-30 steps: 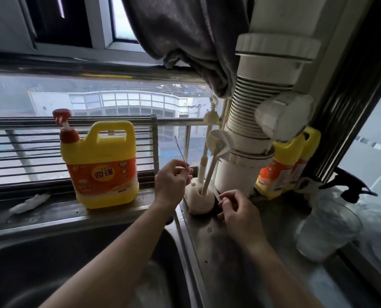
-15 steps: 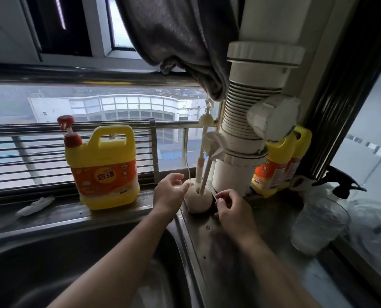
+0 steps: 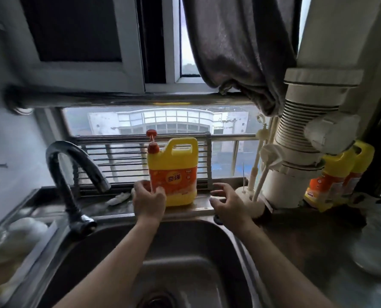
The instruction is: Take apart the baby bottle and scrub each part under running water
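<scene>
Both grips have come away from the brush stand [image 3: 255, 207], right of centre. Left grip [image 3: 149, 201]: fingers curled at lower left corner of detergent jug [image 3: 176, 174]; holding or merely touching, cannot tell. Right grip [image 3: 228, 203]: wide, fingers spread, nothing held, just beside stand. Sink [image 3: 185, 241] below; tap [image 3: 61, 190] at left. Baby bottle: not discernible.

Three jugs [image 3: 172, 174] [image 3: 331, 181] [image 3: 362, 156], two brushes [image 3: 271, 152] [image 3: 261, 134], one faucet [image 3: 61, 187]
</scene>
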